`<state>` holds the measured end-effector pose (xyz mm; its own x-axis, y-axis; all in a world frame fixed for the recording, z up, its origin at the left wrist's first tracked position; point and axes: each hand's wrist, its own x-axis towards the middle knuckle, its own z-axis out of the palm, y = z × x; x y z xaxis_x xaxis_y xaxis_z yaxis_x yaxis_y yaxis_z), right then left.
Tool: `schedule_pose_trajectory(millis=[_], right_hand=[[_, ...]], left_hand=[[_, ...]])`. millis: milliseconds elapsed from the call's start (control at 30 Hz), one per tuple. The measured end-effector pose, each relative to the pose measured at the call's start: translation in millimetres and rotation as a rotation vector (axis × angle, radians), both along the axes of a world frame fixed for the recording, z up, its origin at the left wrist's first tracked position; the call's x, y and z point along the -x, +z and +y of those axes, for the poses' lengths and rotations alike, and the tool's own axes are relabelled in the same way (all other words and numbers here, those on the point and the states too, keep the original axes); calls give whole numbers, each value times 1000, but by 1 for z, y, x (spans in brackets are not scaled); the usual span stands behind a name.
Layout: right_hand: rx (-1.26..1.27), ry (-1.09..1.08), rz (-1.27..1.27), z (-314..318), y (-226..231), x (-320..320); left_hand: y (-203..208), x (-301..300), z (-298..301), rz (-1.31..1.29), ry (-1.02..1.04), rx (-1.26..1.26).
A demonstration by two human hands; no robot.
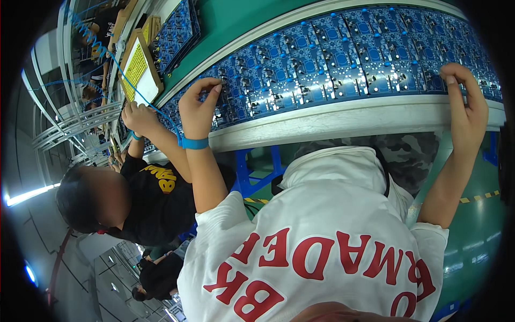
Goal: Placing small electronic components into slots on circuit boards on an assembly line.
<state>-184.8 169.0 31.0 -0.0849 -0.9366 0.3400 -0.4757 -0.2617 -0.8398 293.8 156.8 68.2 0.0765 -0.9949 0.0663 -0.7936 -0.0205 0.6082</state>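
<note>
A long row of blue circuit boards (343, 64) fills the conveyor track in front of me, dotted with small components and blue round parts. Over the row's left part, my left hand (198, 107) is closed in a pinch, thumb and forefinger together; anything between them is too small to make out. A blue wrist strap (194, 143) with a coiled cord circles that wrist. Far to the right, my right hand (468, 104) pinches with its fingertips at the boards, close to a small dark part. What it grips, if anything, is hidden.
A pale metal rail (332, 119) runs along the near edge of the boards. At the left, a co-worker in a black shirt (155, 198) reaches to the same line, near a tray of yellow parts (137, 67). A stack of blue boards (177, 35) stands beyond the track.
</note>
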Motion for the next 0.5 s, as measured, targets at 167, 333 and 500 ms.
schedule_pose_trajectory(millis=[167,333,500], right_hand=[[6,20,-2,-2,-1,3],[11,10,29,0,0,2],[1,-5,40,0,-1,2]], left_hand=[[0,0,-2,-8,-44,51],[1,4,1,-210,-44,125],[6,13,2,-413,-92,203]])
